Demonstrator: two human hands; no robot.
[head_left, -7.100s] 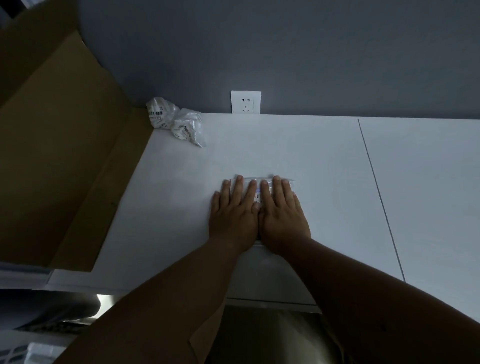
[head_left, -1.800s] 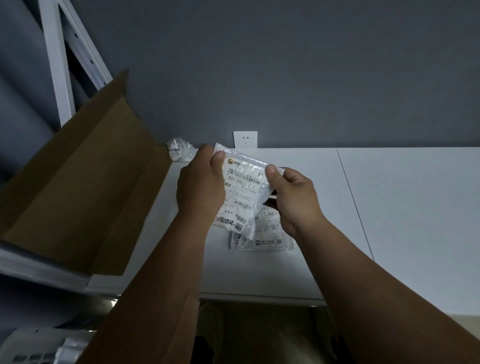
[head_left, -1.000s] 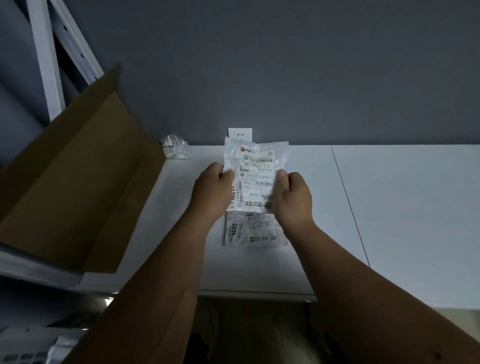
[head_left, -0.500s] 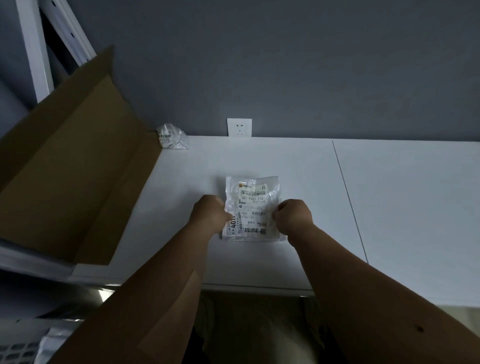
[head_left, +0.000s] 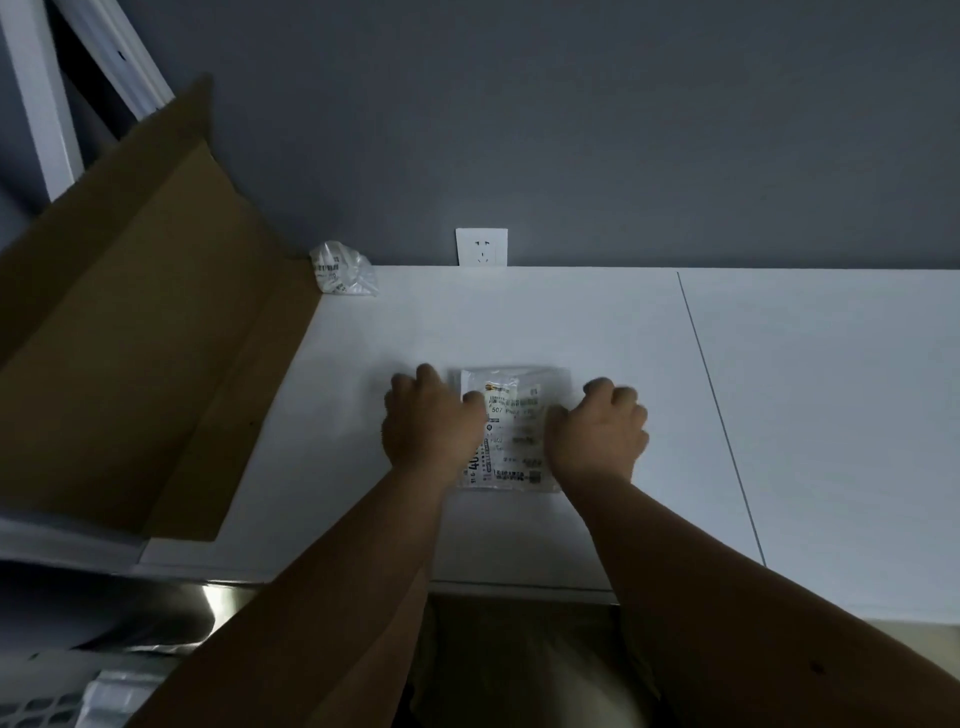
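We grip a labelled plastic packet (head_left: 514, 431) lying on the white table (head_left: 571, 322), our left hand (head_left: 428, 421) and right hand (head_left: 597, 431) at its side edges. An open cardboard box (head_left: 140, 322) lies to the left. A crumpled bag (head_left: 340, 275) sits near the wall socket (head_left: 481, 247).

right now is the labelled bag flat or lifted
Flat: the labelled bag lies on the table, left hand and right hand holding its sides.
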